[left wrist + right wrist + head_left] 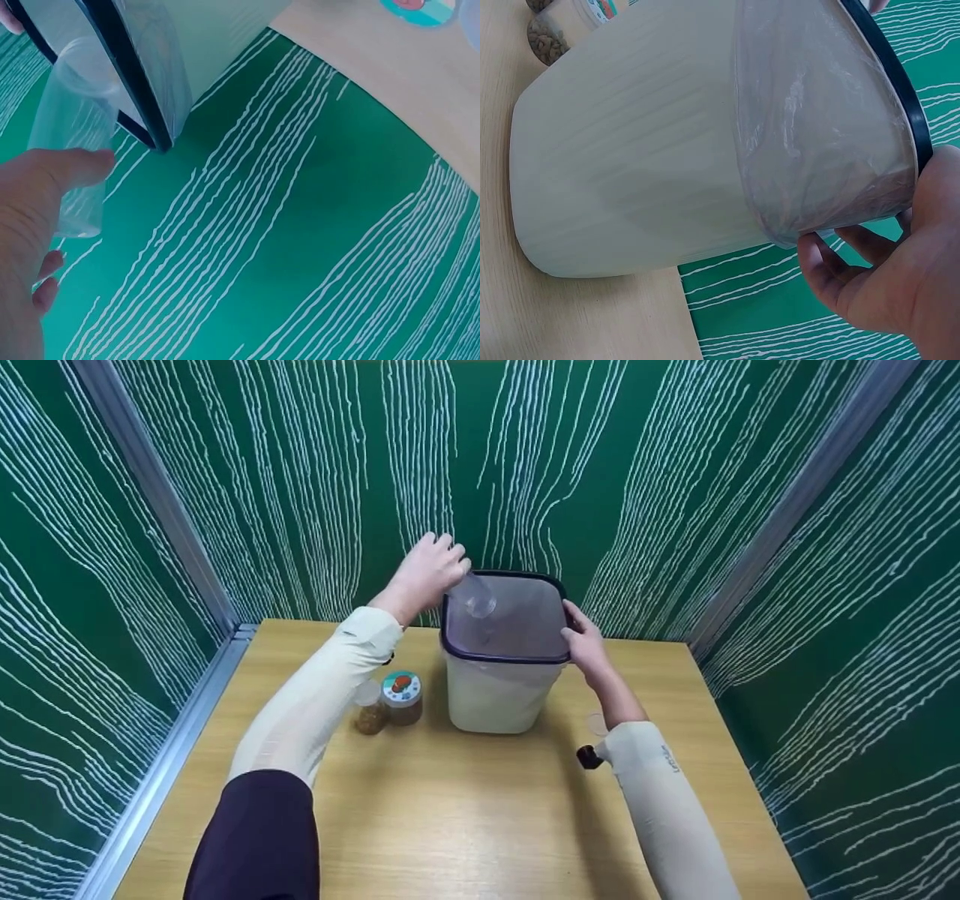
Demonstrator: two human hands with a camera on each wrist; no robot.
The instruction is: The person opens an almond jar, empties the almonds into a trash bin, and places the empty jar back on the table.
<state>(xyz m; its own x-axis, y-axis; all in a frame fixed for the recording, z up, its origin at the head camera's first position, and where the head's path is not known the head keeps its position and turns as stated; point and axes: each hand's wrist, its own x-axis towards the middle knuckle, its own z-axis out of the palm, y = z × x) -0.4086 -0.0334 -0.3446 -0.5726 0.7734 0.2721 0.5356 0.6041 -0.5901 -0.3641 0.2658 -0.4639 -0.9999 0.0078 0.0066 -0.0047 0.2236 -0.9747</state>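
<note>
A clear plastic cup [477,598] is in my left hand [431,568], tilted with its mouth over the white trash bin [499,697]. In the left wrist view, my thumb lies against the wall of the transparent cup [79,127] beside the bin's dark rim. My right hand [586,643] grips the right side of the bin at its dark rim [517,660]. A translucent bag lines the bin, its edge folded down outside, as the liner [817,112] shows in the right wrist view. Nothing can be made out in the cup.
Left of the bin stand a jar with a colourful printed lid [403,690] and a smaller clear jar of brown pieces [370,716]. A clear round disc [598,724] lies on the wooden table [465,810] near my right wrist. Green, white-lined walls [510,472] enclose the table.
</note>
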